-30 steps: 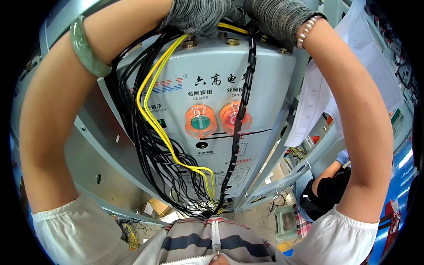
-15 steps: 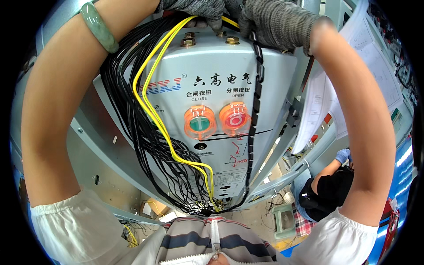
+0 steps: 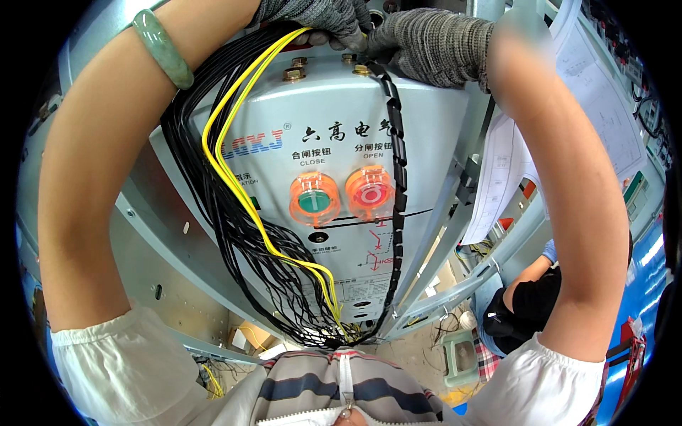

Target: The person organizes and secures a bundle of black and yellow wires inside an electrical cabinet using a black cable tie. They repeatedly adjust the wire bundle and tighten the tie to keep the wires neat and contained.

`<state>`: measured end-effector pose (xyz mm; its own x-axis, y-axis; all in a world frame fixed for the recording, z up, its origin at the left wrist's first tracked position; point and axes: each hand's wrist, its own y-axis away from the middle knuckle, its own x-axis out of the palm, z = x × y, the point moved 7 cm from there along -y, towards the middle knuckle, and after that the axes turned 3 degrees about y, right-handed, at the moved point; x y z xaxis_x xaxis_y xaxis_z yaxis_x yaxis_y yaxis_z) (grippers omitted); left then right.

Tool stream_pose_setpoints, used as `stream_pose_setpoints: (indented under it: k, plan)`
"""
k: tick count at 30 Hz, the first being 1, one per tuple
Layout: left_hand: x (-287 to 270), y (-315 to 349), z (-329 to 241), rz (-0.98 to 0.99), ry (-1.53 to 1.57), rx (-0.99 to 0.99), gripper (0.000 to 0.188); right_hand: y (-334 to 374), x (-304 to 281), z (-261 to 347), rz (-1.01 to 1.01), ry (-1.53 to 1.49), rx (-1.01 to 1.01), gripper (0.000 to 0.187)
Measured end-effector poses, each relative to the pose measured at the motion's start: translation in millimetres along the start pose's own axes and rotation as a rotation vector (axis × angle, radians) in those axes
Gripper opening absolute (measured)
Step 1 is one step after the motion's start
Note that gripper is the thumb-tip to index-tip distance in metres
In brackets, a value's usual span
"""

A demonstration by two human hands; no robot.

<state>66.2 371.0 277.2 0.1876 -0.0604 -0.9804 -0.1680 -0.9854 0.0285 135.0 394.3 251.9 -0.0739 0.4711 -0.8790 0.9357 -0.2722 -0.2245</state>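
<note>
Both my hands wear grey knit gloves and meet at the top edge of a pale grey switchgear panel. My left hand is closed around the upper end of a wire bundle, made of many black wires and a few yellow wires. Beside it, my right hand pinches the upper end of a black cable in spiral wrap, which hangs down the panel's right side. Their fingertips come together and partly hide what they grip. Brass-coloured bolts sit just below the hands.
A green button and a red button sit under orange clear covers on the panel. Paper drawings hang at the right. Beyond the frame, a person in black is low down near a green stool.
My right hand has moved left, closer to my left hand. The upper part of the spiral-wrapped cable has come left with it. The view has shifted slightly.
</note>
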Motion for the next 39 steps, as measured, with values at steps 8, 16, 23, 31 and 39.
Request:
stream_pose_setpoints:
  k: [8,16,23,31,39]
  plan:
    - [0.9,11.9,-9.2,-0.026,-0.143,-0.132,0.040,0.2,13.5,3.3,-0.135,-0.203,0.043,0.018]
    - [0.9,-21.1,34.8,-0.098,-0.783,-0.069,0.027,-19.7,-23.7,10.3,-0.190,0.373,0.041,0.018]
    - [10.1,-19.5,-7.2,-0.209,-0.794,-0.287,0.027,-21.3,-0.5,-23.6,-0.067,0.328,0.205,0.029]
    - [8.9,-16.2,-1.0,-0.137,-0.789,-0.226,0.040,-26.4,2.0,-15.9,-0.248,0.254,0.251,0.026]
    - [-10.4,11.9,5.3,-0.083,-0.014,-0.131,0.042,-21.7,-4.9,-1.4,-0.250,0.296,0.143,0.021]
